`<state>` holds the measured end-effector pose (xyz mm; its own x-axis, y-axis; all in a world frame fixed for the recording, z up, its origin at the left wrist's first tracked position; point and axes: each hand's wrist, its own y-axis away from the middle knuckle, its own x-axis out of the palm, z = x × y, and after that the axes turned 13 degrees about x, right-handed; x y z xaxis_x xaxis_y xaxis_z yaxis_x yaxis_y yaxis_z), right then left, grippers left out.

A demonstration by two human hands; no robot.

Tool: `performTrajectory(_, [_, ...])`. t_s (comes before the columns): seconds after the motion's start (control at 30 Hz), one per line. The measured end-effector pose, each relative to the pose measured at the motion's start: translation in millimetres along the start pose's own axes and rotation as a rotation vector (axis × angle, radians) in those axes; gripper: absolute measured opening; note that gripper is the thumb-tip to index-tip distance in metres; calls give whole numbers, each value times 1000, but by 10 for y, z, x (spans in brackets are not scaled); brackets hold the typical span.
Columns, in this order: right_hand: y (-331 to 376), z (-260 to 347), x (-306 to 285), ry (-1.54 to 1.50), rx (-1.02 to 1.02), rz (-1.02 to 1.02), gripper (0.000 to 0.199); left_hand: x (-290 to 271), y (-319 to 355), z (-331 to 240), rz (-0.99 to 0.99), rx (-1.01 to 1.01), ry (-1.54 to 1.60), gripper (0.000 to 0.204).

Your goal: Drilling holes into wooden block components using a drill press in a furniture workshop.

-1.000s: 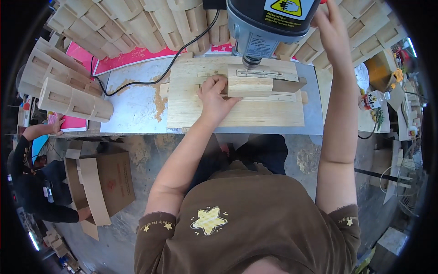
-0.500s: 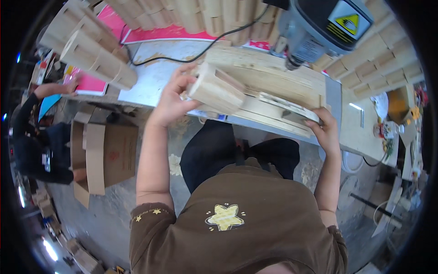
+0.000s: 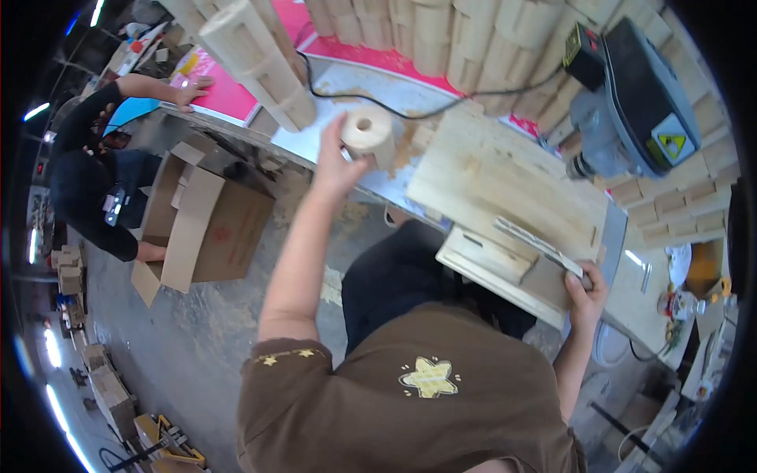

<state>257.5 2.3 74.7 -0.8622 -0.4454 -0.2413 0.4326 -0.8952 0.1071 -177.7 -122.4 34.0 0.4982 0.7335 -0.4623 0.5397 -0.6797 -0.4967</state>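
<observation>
My left hand [image 3: 341,164] is wrapped round a pale, rounded wooden block [image 3: 369,135] with a hole in its top end. The block is upright at the bench's front edge, left of a flat wooden board [image 3: 489,162]. My right hand [image 3: 585,298] grips the right end of a narrow wooden bar [image 3: 536,243], thumb on the near side. That bar lies over a wooden jig [image 3: 493,256] with raised strips, which juts past the board toward my lap. What lies under the bar is partly hidden.
A drill press [image 3: 635,102] overhangs the board's right side. Stacked wooden blocks [image 3: 430,39] line the back, and a tall stack [image 3: 260,71] stands at left. A black cable [image 3: 378,102] crosses the bench. Leftward, a co-worker [image 3: 95,189] reaches into a cardboard box [image 3: 209,229].
My left hand has carried the block off the jig to the left and turned it upright. The jig is now nearer my body, and the view has swung round.
</observation>
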Motion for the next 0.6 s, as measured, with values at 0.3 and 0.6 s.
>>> performTrajectory(0.3, [-96, -372, -24, -223, 216, -85, 19, -330, -120, -371, -40, -241, 258, 72])
performTrajectory(0.6, [-108, -500, -9, -309, 228, -115, 22, -1573, -1403, -1191, -493, 365, 344, 67])
